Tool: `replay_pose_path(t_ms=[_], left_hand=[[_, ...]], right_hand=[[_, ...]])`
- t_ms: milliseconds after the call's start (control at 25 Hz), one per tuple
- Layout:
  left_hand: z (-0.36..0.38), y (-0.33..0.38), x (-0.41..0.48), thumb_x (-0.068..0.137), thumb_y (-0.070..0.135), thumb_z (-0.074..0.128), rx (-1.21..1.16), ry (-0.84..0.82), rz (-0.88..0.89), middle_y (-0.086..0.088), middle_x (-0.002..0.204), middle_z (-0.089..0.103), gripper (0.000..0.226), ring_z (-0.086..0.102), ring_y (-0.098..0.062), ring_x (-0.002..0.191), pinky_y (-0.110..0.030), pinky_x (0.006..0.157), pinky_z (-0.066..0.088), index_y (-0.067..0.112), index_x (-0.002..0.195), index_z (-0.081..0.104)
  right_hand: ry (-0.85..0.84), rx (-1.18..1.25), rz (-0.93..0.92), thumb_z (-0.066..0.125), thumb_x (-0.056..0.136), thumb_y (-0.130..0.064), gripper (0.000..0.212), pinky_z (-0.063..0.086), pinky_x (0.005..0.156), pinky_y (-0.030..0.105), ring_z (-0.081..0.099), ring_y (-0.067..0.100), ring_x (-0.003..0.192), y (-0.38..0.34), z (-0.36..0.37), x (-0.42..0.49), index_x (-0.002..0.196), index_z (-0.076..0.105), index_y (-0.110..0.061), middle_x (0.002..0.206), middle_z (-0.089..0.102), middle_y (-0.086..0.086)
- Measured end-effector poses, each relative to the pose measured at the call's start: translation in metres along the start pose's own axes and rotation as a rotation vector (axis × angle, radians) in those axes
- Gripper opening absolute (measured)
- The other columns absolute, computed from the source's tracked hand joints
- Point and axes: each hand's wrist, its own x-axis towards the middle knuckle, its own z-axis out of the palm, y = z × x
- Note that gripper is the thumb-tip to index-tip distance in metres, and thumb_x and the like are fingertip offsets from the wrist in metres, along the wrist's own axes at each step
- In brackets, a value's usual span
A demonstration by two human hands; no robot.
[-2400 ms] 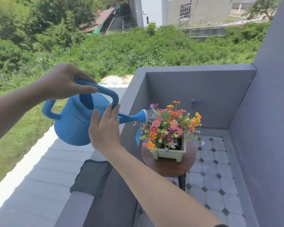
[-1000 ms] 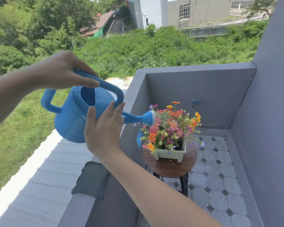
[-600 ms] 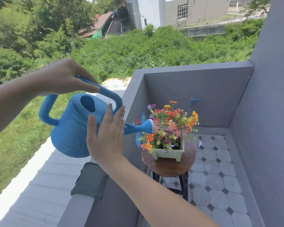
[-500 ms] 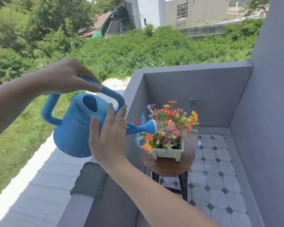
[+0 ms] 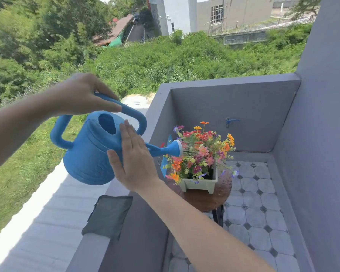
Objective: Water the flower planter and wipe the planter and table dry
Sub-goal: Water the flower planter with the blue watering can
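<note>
My left hand (image 5: 81, 95) grips the top handle of a blue watering can (image 5: 90, 150), which is tilted toward the right. My right hand (image 5: 133, 161) lies flat against the can's side with fingers straight. Water sprays from the can's rose (image 5: 176, 148) onto colourful flowers (image 5: 202, 152) in a pale green planter (image 5: 199, 183). The planter stands on a small round brown table (image 5: 206, 201) whose top shows water drops.
A dark grey cloth (image 5: 109, 214) lies draped over the top of the grey balcony wall (image 5: 161, 91) at lower left. A blue tap (image 5: 231, 121) sticks out of the far wall. The floor (image 5: 255, 213) is tiled; a grey wall rises at right.
The can has shifted slightly to the right and tipped a little more, and its rose now sits closer over the flowers. Water keeps spraying. Both hands stay on the can.
</note>
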Motion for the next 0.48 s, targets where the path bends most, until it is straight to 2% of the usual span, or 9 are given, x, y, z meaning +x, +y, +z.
replay_pose_path(t_ms=[160,280,400,480], left_hand=[[0.014,0.005,0.001,0.076,0.038,0.075,0.067,-0.039,0.021,0.009,0.071,0.072,0.005,0.063,-0.013,0.071,-0.027,0.06,0.043,0.038,0.081,0.073],[0.017,0.007,0.007,0.076,0.039,0.075,0.04,-0.042,0.016,0.015,0.059,0.068,0.005,0.056,-0.003,0.055,-0.025,0.054,0.038,0.041,0.079,0.071],[0.019,0.014,0.01,0.077,0.037,0.073,0.027,0.002,0.028,-0.001,0.069,0.071,0.01,0.056,-0.016,0.061,-0.023,0.053,0.038,0.034,0.086,0.074],[0.015,0.017,0.01,0.078,0.036,0.073,0.032,0.043,0.017,-0.001,0.069,0.068,0.013,0.054,-0.015,0.06,-0.023,0.052,0.036,0.031,0.09,0.074]], right_hand=[[0.002,0.074,0.044,0.024,0.096,-0.048,0.071,0.013,0.118,0.035,0.017,0.025,0.146,0.002,0.004,-0.015,0.148,0.025,0.0,0.157,0.025,0.017],[0.065,0.054,0.047,0.015,0.094,-0.052,0.075,0.013,0.118,0.034,0.023,0.026,0.144,0.006,0.001,-0.016,0.146,0.03,0.001,0.154,0.032,0.018],[0.073,0.026,0.049,0.027,0.097,-0.045,0.067,0.016,0.117,0.036,0.027,0.029,0.142,0.011,-0.005,-0.007,0.145,0.032,0.001,0.152,0.034,0.018],[0.046,0.04,0.043,0.032,0.094,-0.038,0.065,0.017,0.117,0.037,0.027,0.03,0.142,0.012,-0.008,0.0,0.144,0.033,0.003,0.152,0.034,0.019]])
